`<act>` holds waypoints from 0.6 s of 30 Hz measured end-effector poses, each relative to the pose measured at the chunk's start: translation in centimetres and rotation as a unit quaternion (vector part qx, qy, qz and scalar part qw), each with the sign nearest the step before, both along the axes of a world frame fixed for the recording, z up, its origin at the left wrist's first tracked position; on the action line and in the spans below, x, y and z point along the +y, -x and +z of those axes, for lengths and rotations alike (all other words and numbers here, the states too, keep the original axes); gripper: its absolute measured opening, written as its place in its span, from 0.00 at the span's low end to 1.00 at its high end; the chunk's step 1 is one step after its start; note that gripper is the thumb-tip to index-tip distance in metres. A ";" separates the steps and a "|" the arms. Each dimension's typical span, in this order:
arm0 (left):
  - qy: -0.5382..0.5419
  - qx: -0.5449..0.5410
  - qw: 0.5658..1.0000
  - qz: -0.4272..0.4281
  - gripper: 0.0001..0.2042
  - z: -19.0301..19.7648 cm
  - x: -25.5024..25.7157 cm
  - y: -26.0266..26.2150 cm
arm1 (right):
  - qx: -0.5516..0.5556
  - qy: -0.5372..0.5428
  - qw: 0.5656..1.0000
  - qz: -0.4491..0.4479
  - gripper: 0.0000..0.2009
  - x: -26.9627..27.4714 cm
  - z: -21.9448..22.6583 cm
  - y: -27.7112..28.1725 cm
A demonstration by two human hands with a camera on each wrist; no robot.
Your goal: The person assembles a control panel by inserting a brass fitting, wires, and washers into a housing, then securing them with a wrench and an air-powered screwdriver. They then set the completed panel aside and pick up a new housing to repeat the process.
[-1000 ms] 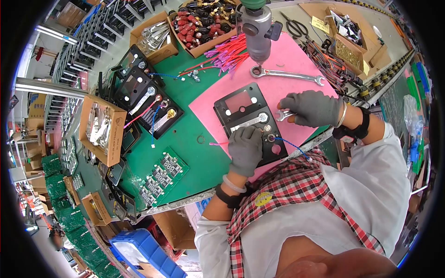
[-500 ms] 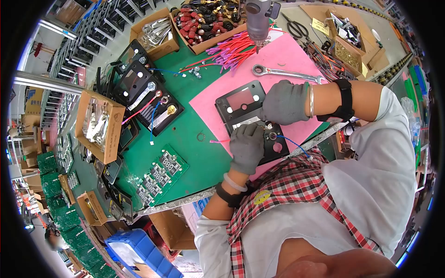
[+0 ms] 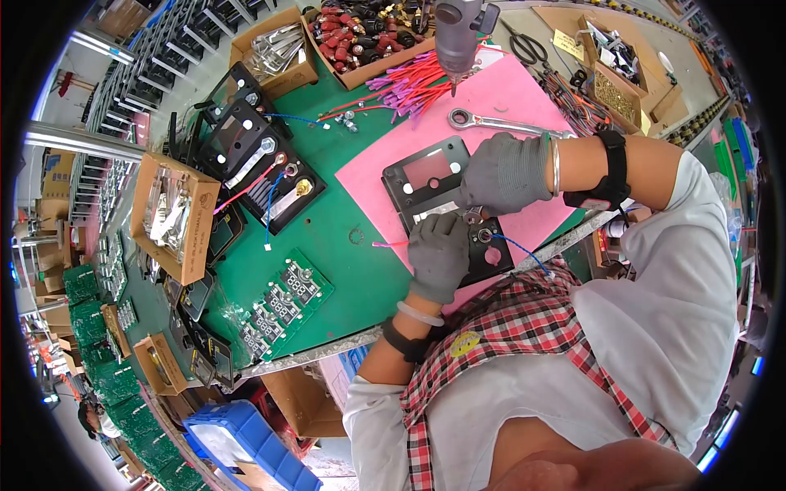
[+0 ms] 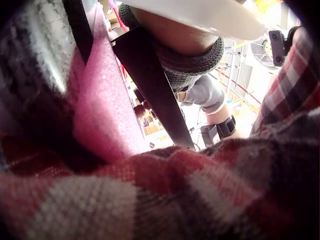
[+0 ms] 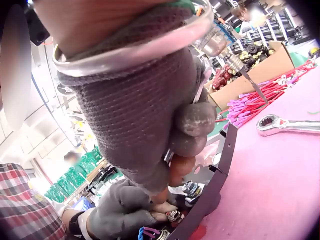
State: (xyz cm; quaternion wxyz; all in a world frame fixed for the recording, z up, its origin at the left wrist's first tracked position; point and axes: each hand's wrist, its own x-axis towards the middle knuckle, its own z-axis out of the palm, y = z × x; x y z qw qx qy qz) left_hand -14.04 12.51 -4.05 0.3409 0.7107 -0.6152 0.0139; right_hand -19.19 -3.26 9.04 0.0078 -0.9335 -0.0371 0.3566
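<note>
A black metal panel [image 3: 418, 169] with cutouts, a silver bar and terminals lies on a pink foam sheet [image 3: 372, 176]. My left hand [image 3: 440, 255], in a grey glove, grips the panel's near left side, fingers curled over it. Its bare fingertips [image 5: 159, 212] are right at a terminal [image 5: 175, 216] in the right wrist view. My right hand [image 3: 505, 173] is over the panel's right side, fingers curled round a small wrench; only a sliver of its metal shows in the right wrist view. Beside them is a bolt with a nut [image 5: 191, 189]. A blue wire [image 3: 524, 250] trails from the panel.
A large ratchet wrench [image 3: 508, 124] lies behind my right hand, under a hanging power driver [image 3: 457, 37]. Finished-looking panels [image 3: 266, 168], a carton of metal bars [image 3: 174, 217] and display boards [image 3: 286, 309] are at left. Red and purple wires [image 3: 417, 82] lie at the back.
My right hand has moved left with the small wrench, from beside the panel to over its bolts, covering part of it. The left hand has stayed at the panel.
</note>
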 end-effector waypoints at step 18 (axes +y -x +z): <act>-0.010 0.013 1.000 -0.003 0.04 -0.3 -0.1 0.0 | -0.161 -0.072 0.967 -0.184 0.10 1.0 -4.8 5.3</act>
